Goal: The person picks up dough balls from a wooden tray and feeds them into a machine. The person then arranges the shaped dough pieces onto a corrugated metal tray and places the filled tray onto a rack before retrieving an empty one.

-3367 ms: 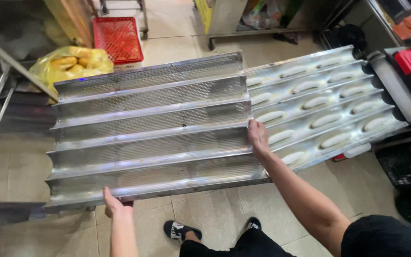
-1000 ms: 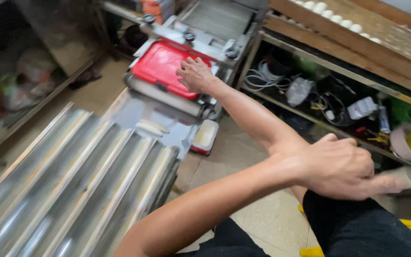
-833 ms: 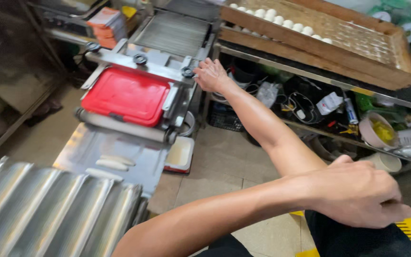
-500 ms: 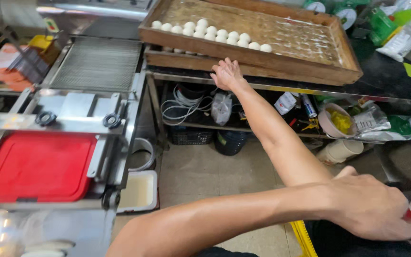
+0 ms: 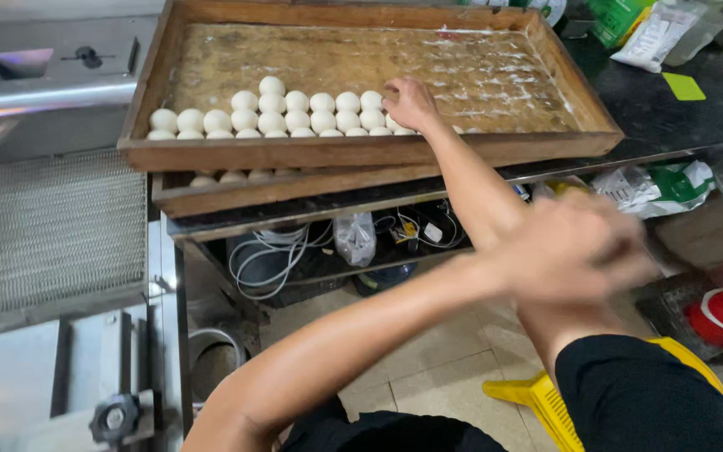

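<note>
Right hand [image 5: 410, 102] is in the wooden tray [image 5: 140, 109], fingers curled loosely over the dough balls [image 5: 271, 112] at the right end of the rows, touching them; can't tell if it's actually gripping one. The balls sit at about 9 o'clock from it. Left hand [image 5: 571, 249] is blurred at 5 o'clock, looks loosely closed, holding nothing I can see.
</note>
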